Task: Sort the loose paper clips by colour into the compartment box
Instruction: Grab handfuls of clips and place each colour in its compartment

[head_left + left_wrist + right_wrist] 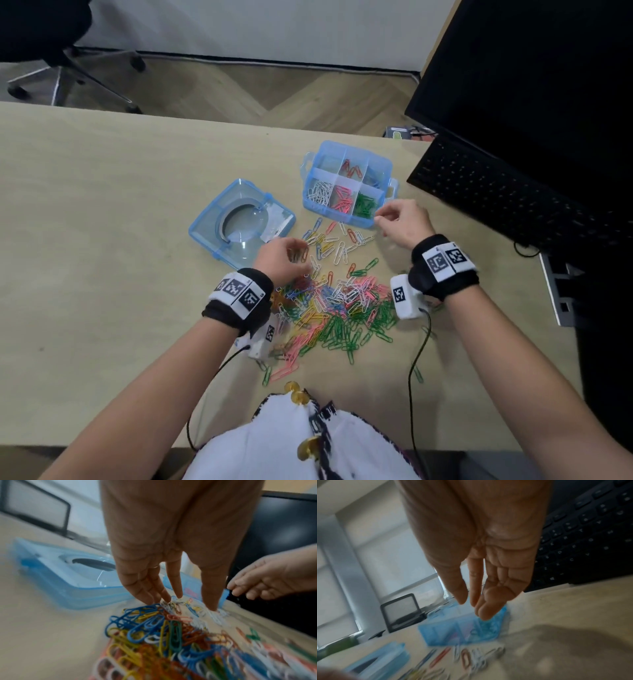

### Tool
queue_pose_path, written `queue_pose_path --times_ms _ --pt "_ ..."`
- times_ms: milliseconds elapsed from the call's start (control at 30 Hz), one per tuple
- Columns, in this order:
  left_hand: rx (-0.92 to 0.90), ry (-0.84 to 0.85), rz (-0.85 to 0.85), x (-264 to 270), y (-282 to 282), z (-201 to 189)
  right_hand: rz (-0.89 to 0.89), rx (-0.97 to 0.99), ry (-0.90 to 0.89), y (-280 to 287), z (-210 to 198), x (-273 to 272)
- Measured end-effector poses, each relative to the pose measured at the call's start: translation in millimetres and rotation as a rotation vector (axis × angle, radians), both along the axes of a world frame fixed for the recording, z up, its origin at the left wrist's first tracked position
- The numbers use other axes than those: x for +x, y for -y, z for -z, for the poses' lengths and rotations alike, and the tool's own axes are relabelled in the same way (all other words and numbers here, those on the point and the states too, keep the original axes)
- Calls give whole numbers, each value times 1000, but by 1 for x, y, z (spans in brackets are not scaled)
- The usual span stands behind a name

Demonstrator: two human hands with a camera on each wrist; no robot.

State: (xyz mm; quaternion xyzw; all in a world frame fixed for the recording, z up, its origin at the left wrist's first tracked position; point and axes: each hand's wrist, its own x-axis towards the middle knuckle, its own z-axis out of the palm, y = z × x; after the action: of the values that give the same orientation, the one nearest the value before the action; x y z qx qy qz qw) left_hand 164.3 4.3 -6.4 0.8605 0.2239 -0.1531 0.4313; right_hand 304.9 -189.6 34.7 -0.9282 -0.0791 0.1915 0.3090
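A heap of mixed-colour paper clips (337, 305) lies on the table in front of me, with scattered ones (337, 240) further out. Beyond them stands the blue compartment box (337, 215), holding white clips (320, 194), pink ones (343, 200), green ones (365, 205) and red ones (352, 168) in separate cells. My left hand (301, 253) reaches down onto the heap's far left edge. Its fingertips (178, 595) touch white clips, with the thumb apart. My right hand (379, 219) hovers at the box's near right corner, fingers (485, 613) relaxed, no clip visible in them.
The box's blue lid (219, 219) lies upside down to the left of the box. A black keyboard (496, 195) and monitor (548, 85) fill the right side. A black office chair (51, 51) stands beyond the table's far edge. Cables run from both wrist cameras.
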Motion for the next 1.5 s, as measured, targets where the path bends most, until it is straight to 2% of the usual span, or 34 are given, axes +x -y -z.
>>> queue_pose_path --times_ms 67,167,267,367,467,700,833,1000,1067,1200,1267,1333,1400,1500 --pt "109 -27 141 -4 3 2 -126 -110 -45 -4 1 -16" --pt "277 -99 329 -12 10 0 -211 -197 -147 -6 15 -43" --pt "440 -141 479 -19 16 1 -319 -368 -177 1 22 -66" --pt "434 -97 463 -23 19 3 -424 -453 -190 12 18 -88" --pt "368 -50 437 -25 23 6 -492 -497 -93 19 26 -108" --pt "279 67 378 -28 40 7 -384 -234 -38 13 38 -117" --pt "207 48 266 -23 41 7 -344 -129 13 8 42 -110" --pt "-22 -1 42 -14 33 6 -125 -27 -89 6 37 -96" --pt "-172 -51 -14 -12 28 7 -1 59 -230 7 36 -91" --pt "-505 -123 -177 -10 21 7 215 362 -584 8 29 -83" --pt "-796 -166 -259 -9 20 3 292 495 -734 7 21 -80" --pt "-1076 -205 -409 -7 22 -5 301 577 -805 6 12 -77" --pt "-1125 -215 -537 -2 27 -9 234 605 -793 1 0 -75" --pt "-1140 -200 -588 3 37 -14 76 574 -704 -14 -21 -77"
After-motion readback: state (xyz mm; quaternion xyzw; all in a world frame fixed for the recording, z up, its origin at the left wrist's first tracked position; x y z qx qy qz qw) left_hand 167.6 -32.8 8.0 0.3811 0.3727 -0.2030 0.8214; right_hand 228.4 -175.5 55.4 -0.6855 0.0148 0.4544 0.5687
